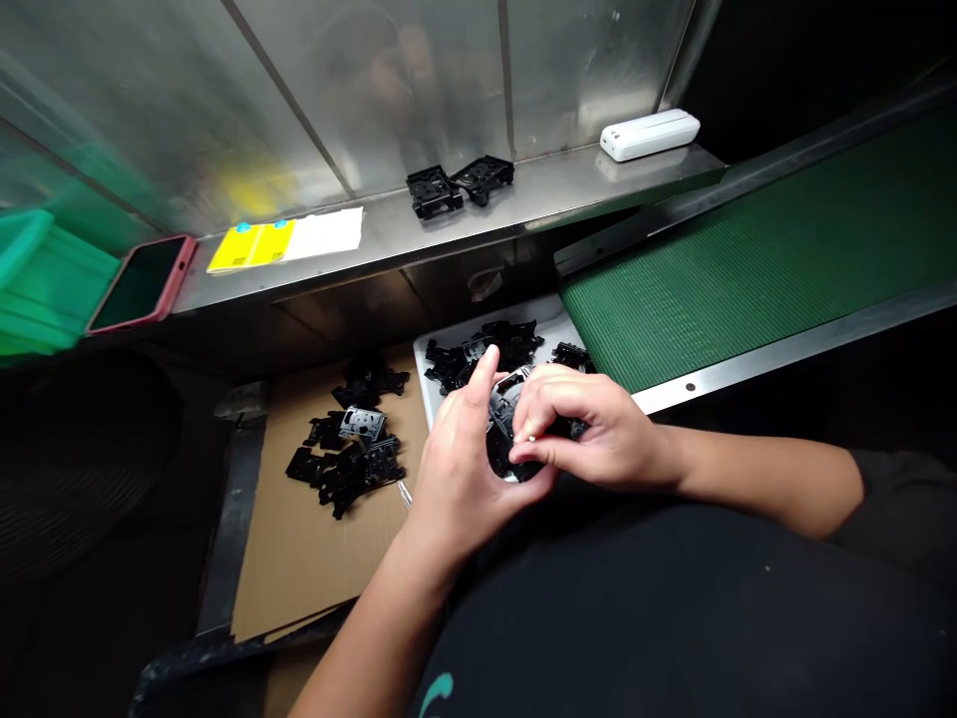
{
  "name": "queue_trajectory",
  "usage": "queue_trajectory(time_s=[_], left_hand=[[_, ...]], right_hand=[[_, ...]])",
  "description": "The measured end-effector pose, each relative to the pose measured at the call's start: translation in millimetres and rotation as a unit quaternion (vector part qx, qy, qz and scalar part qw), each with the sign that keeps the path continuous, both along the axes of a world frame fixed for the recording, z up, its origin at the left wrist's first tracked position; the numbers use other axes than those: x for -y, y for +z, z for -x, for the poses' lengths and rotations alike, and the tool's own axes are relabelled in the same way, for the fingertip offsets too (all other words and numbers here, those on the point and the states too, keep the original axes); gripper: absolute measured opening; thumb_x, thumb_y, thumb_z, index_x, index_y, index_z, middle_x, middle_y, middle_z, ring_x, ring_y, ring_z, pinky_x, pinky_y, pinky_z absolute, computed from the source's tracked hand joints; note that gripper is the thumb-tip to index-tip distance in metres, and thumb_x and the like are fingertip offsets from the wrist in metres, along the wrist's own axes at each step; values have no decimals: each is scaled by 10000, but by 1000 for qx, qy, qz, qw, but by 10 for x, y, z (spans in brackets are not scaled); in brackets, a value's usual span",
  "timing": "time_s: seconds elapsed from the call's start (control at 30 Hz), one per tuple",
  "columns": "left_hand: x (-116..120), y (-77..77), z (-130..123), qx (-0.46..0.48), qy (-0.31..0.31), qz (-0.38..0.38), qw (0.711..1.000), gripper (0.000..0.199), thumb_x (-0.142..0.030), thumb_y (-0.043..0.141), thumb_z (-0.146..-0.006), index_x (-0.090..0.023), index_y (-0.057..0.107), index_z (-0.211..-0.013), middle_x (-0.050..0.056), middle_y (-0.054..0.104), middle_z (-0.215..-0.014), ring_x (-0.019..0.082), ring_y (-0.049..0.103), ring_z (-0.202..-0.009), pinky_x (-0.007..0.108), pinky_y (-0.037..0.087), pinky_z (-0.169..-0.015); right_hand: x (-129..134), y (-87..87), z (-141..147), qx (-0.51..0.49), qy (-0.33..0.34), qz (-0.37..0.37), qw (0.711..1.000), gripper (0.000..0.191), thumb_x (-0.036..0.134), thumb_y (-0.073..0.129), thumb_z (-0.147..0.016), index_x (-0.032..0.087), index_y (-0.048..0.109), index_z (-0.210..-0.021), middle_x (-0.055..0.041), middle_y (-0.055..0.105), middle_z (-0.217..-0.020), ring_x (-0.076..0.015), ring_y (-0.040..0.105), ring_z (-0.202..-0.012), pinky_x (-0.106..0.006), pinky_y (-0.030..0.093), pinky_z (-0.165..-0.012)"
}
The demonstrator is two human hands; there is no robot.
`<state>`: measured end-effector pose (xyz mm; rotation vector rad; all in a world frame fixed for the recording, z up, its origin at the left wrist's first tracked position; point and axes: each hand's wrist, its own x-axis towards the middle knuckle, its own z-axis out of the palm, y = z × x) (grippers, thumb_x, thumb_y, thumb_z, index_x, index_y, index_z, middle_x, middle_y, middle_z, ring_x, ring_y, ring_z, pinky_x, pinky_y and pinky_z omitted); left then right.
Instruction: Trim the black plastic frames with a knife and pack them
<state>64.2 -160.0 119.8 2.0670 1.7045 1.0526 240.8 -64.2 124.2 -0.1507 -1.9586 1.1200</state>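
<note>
Our left hand [460,479] cups a black plastic bracket [504,439] in a firm, wide grip just above the white tray [553,317], steadying it for our right hand [594,429], whose narrow pinch holds a tiny pale piece [531,438] against it.

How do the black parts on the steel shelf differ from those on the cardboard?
The steel shelf holds just two black parts, while the cardboard sheet holds a larger pile. The shelf pair sit side by side; the cardboard parts overlap in a loose heap. Both groups are black, moulded-looking frames with cut-outs.
</note>
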Motion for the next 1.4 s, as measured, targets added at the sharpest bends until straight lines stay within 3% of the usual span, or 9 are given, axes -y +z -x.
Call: queue_trajectory(time_s=[0.23, 0.4, 0.53, 0.67, 0.83, 0.97, 1.13, 1.27, 1.4], left_hand=[[99, -347, 243, -38, -7, 9, 999, 1271, -281, 884, -737, -338, 107, -1742, 136, 645, -1476, 392, 657, -1317, 602, 572, -1089], [256, -768, 598, -67, 18, 34, 997, 1078, -457, 842, -848, -350, 216, -1718, 166, 590, -1525, 395, 601, -1377, 612, 519, -1150], [398, -1338, 1342, -123, 159, 61, 978, 1022, -649, 862, -759, -266, 448, -1611, 203, 576, -1482, 462, 562, -1377, 669, 437, -1196], [394, -1828, 2150, -111, 365, 138, 914, 1005, -638, 812, -754, -220, 469, -1602, 215, 512, -1546, 455, 460, -1488, 636, 339, -1270], [143, -1968, 2510, -79, 433, 180, 880, 1021, -657, 741, -770, -94, 458, -1573, 329, 413, -1630, 550, 314, -1560, 765, 228, -1248], [-198, -1847, 2111, -50, 382, 142, 912, 768, -609, 528, -947, -102, 497, -1523, 312, 315, -1708, 514, 194, -1623, 784, 141, -1264], [-749, -1774, 711, -1, 132, 121, 984, 451, -509, 604, -969, -248, 658, -1333, 132, 683, -1396, 322, 584, -1393, 509, 397, -1257], [-1145, -1938, -456, 38, 40, 130, 990, 1032, -529, 934, -715, -215, 446, -1568, 190, 534, -1588, 376, 474, -1500, 514, 375, -1268], [-1402, -2116, -945, 87, 64, 137, 985, 1080, -384, 949, -709, -200, 357, -1594, 240, 477, -1572, 449, 405, -1525, 641, 304, -1261]], right_hand=[[145, -340, 260, 44, -15, -70, 997, 166, 229, 727, -1002, 233, 665, -848, -40, 759, -843, -214, 686, -843, -427, 567, -843], [240, -613, 321, -35, -22, 42, 998, 183, 244, 783, -977, 224, 671, -834, -34, 774, -831, -197, 692, -816, -397, 581, -815], [223, -705, 146, -6, -58, 149, 987, 188, 264, 828, -945, 217, 688, -830, -36, 763, -841, -196, 700, -843, -373, 584, -801], [242, -820, -164, 73, -94, 213, 970, 195, 301, 809, -960, 212, 693, -830, -35, 742, -868, -190, 702, -836, -365, 575, -796], [300, -950, -482, 124, -123, 250, 952, 196, 305, 777, -975, 215, 679, -832, -29, 723, -891, -187, 702, -839, -357, 574, -801], [309, -993, -628, 126, -154, 270, 942, 192, 296, 778, -970, 220, 665, -835, -25, 728, -904, -184, 703, -842, -352, 581, -807], [333, -995, -724, 111, -190, 293, 930, 203, 322, 779, -972, 220, 660, -842, -34, 722, -913, -192, 700, -854, -358, 585, -813], [367, -977, -789, 95, -206, 296, 928, 188, 292, 776, -974, 219, 659, -845, -24, 701, -897, -184, 681, -840, -357, 565, -822], [408, -988, -884, 75, -223, 300, 924, 183, 261, 785, -966, 222, 656, -842, -10, 692, -887, -176, 665, -827, -344, 548, -807]])
